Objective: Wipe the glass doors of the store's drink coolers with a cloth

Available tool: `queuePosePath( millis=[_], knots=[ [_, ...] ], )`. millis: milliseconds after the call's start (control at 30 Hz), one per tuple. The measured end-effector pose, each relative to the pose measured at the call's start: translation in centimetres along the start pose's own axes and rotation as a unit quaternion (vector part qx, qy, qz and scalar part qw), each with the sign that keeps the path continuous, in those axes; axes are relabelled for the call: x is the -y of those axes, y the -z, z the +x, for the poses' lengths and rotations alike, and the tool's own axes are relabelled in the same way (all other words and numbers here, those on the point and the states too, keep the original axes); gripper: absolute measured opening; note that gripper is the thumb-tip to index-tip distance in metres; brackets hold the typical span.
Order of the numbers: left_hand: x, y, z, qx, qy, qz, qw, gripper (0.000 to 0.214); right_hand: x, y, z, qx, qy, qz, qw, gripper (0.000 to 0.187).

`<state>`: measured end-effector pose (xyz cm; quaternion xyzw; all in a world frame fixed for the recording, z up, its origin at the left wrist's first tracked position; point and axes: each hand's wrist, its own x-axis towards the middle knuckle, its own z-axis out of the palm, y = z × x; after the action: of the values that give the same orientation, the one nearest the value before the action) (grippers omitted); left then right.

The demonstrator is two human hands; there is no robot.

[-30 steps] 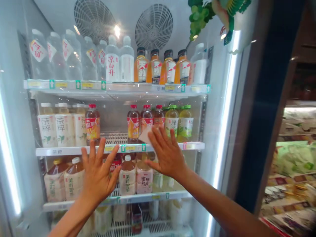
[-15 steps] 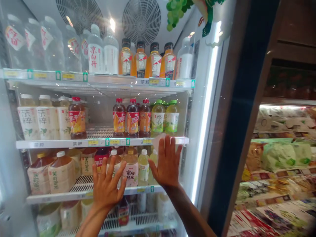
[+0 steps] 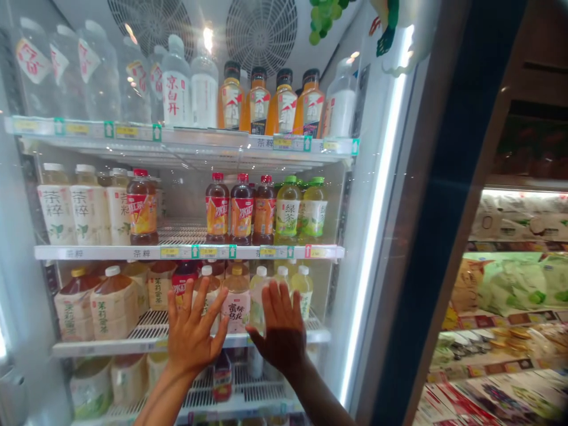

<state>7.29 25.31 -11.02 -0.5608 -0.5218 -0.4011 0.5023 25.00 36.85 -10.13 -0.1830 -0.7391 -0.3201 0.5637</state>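
Both hands are raised in front of a lit drinks cooler, palms away from me. My left hand (image 3: 195, 325) has its fingers spread before the third shelf, over the pink-labelled bottle (image 3: 236, 307) and its neighbours. Close by on the right, my right hand (image 3: 281, 325) lies flat with the thumb out, partly covering small white-capped bottles (image 3: 303, 290). Light reflections across the front look like a glass door, and both palms seem to rest on it. A pale, see-through patch shows beside the right fingers; I cannot make out what it is.
Above are red-capped tea bottles (image 3: 242, 210), green tea bottles (image 3: 288, 210), orange drinks (image 3: 284, 103) and clear water bottles (image 3: 176, 83). Large jugs (image 3: 113, 305) stand at left. A dark door frame (image 3: 448, 213) borders another shelf unit with packaged goods (image 3: 510, 281).
My right hand has moved down and left, closer to my left hand. The left hand stays nearly in place. A pale patch by the right hand shifted with it. The view has turned slightly.
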Motion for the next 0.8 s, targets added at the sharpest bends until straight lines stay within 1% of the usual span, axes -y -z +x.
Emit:
queuePosePath(
  millis=[67, 167, 233, 333, 367, 400, 433, 533, 567, 600, 633, 667, 700, 733, 767, 800],
  knots=[
    [0.1, 0.0, 0.0, -0.001, 0.0, -0.004, 1.0, 0.069, 0.1, -0.1, -0.6, -0.001, 0.02, 0.021, 1.0, 0.074],
    [0.2, 0.0, 0.0, -0.004, 0.004, -0.002, 1.0, 0.069, -0.2, 0.1, 0.1, -0.017, 0.016, 0.043, 0.999, 0.068],
    [0.2, 0.0, 0.0, -0.002, 0.004, 0.004, 1.0, 0.07, -0.6, 0.3, 0.2, 0.0, 0.031, 0.05, 0.998, 0.067],
    [0.1, 0.0, -0.1, 0.0, 0.002, 0.009, 1.0, 0.071, -1.6, 0.6, -0.4, 0.047, 0.127, 0.069, 0.988, 0.07],
    [0.1, 0.0, -0.1, -0.001, 0.001, 0.008, 1.0, 0.071, -2.3, 0.7, -0.4, 0.055, 0.155, 0.073, 0.984, 0.071],
    [0.1, 0.0, -0.1, -0.002, 0.001, 0.007, 1.0, 0.071, -3.1, 0.9, -0.3, 0.055, 0.168, 0.071, 0.982, 0.071],
    [0.0, 0.0, -0.1, -0.004, 0.001, 0.007, 1.0, 0.07, -4.0, 1.1, -0.1, 0.05, 0.161, 0.062, 0.984, 0.072],
    [0.0, 0.1, 0.0, -0.006, 0.001, 0.008, 1.0, 0.071, -6.1, 1.6, 0.1, 0.029, 0.066, 0.022, 0.997, 0.081],
    [0.0, 0.1, 0.0, -0.006, 0.001, 0.008, 1.0, 0.071, -6.4, 1.7, -0.2, 0.032, 0.049, 0.017, 0.998, 0.084],
    [0.0, 0.1, 0.0, -0.007, 0.001, 0.008, 1.0, 0.071, -6.6, 1.7, -0.9, 0.044, 0.056, 0.021, 0.997, 0.087],
    [0.0, 0.1, 0.0, -0.008, 0.001, 0.007, 1.0, 0.071, -6.6, 1.8, -1.6, 0.061, 0.089, 0.033, 0.994, 0.089],
    [0.0, 0.1, 0.0, -0.009, 0.002, 0.006, 1.0, 0.071, -6.7, 1.8, -2.4, 0.079, 0.137, 0.046, 0.986, 0.089],
    [0.0, 0.0, 0.0, -0.009, 0.003, 0.004, 1.0, 0.07, -7.0, 1.9, -3.1, 0.096, 0.183, 0.055, 0.977, 0.088],
    [0.0, 0.0, 0.0, -0.01, 0.003, 0.003, 1.0, 0.07, -7.4, 2.0, -3.5, 0.104, 0.214, 0.057, 0.97, 0.085],
    [0.0, 0.0, 0.0, -0.01, 0.003, 0.002, 1.0, 0.069, -8.1, 2.1, -3.7, 0.104, 0.221, 0.049, 0.969, 0.083],
    [0.1, 0.0, 0.0, -0.011, 0.002, 0.001, 1.0, 0.069, -8.9, 2.2, -3.7, 0.097, 0.203, 0.034, 0.974, 0.082]
  ],
)
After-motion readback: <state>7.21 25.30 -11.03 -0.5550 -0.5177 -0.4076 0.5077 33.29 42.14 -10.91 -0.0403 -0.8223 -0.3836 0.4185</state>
